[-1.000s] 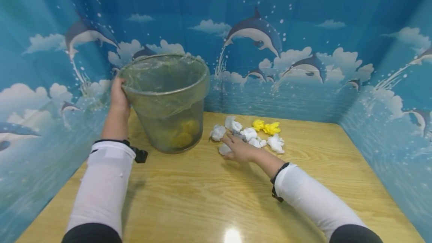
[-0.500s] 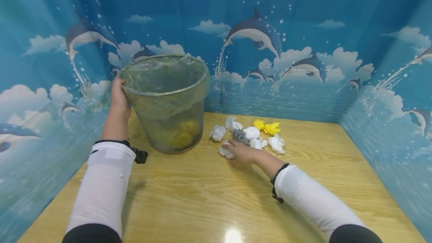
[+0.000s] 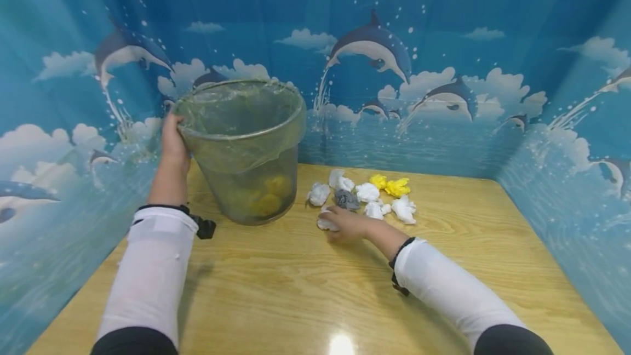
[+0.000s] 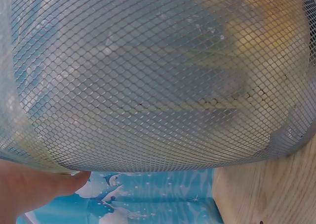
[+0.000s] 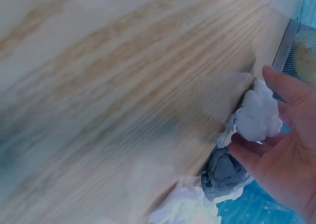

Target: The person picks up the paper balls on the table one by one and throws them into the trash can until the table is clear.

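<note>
In the head view my left hand (image 3: 175, 138) grips the rim of a mesh wastebasket (image 3: 246, 179) at its left side. A translucent bag lines the basket, folded over the rim, and yellow shapes show blurrily near its bottom. In the left wrist view the mesh wall (image 4: 158, 85) fills most of the picture, with my thumb (image 4: 59, 183) at the rim. My right hand (image 3: 349, 224) holds a crumpled white paper ball (image 5: 257, 112) at the tabletop, thumb and fingers around it. Right beside the fingers lies a dark grey crumpled ball (image 3: 346, 199).
More crumpled white balls (image 3: 367, 192) lie behind and to the right of my right hand, with two yellow ones (image 3: 397, 187) farther back. A light grey ball (image 3: 318, 194) sits near the basket. Dolphin-printed curtains (image 3: 414, 125) enclose the wooden table (image 3: 276, 300).
My right hand has drawn back from over the pile, uncovering the dark grey ball, and its fingers have closed around the nearest white ball. My left hand and the wastebasket have stayed put.
</note>
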The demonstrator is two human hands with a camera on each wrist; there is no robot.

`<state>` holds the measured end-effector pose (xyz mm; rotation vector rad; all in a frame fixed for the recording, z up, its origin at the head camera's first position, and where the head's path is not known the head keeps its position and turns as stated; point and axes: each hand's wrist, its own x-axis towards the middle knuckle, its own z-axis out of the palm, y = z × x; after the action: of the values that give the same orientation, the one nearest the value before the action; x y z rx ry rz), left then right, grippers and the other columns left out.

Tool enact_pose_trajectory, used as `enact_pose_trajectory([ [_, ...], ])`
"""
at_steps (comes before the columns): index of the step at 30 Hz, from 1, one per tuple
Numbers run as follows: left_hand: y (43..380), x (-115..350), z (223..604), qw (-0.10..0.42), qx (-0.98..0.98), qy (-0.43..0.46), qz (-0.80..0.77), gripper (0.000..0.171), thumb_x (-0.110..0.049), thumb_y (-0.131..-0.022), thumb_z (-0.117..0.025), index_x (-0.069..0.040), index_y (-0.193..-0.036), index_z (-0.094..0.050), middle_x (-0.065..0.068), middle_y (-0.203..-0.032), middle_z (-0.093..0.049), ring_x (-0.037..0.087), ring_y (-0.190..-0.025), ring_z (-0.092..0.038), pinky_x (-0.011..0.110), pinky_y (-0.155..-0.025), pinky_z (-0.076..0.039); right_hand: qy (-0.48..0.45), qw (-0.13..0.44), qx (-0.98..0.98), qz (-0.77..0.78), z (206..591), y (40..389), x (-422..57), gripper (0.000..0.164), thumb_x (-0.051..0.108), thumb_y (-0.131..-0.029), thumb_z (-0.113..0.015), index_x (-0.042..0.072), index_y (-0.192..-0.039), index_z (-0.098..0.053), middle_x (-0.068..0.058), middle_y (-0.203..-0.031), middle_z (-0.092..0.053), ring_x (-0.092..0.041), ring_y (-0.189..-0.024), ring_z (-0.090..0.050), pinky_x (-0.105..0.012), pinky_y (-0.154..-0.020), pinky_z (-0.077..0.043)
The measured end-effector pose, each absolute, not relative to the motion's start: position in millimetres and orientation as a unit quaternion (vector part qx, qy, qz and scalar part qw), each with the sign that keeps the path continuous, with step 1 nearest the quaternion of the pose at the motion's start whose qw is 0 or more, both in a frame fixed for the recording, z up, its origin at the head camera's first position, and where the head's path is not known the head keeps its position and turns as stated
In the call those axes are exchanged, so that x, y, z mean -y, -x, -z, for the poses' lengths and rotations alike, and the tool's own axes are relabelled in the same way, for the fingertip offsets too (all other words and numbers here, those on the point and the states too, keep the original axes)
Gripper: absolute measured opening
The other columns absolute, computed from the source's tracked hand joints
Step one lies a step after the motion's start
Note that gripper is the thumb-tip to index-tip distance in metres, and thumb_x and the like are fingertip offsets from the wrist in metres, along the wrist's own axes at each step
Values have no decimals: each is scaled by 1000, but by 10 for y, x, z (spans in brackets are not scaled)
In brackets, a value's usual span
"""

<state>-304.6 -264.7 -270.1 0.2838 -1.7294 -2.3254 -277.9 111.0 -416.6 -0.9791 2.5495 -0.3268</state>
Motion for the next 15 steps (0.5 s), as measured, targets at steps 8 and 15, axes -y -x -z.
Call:
enact_pose_trajectory([
  [8, 3067, 2666, 2694, 114, 602, -105, 783, 74, -36, -94, -30, -28, -155, 10, -14, -159, 25, 5, -145, 23, 26, -118, -1, 367, 166, -906, 128, 4176, 2810, -1037, 54, 22, -94, -63, 0, -139, -45, -26, -143, -40, -39, -130, -44, -49, -108, -37],
  [15, 3055, 2664, 2708, 108, 606, -108, 781, 72, -36, -95, -29, -29, -155, 11, -14, -159, 25, 5, -145, 22, 27, -119, -1, 375, 158, -904, 131, 4199, 2829, -979, 41, 21, -91, -67, 1, -125, -55, -20, -133, -51, -34, -123, -50, -44, -103, -41],
])
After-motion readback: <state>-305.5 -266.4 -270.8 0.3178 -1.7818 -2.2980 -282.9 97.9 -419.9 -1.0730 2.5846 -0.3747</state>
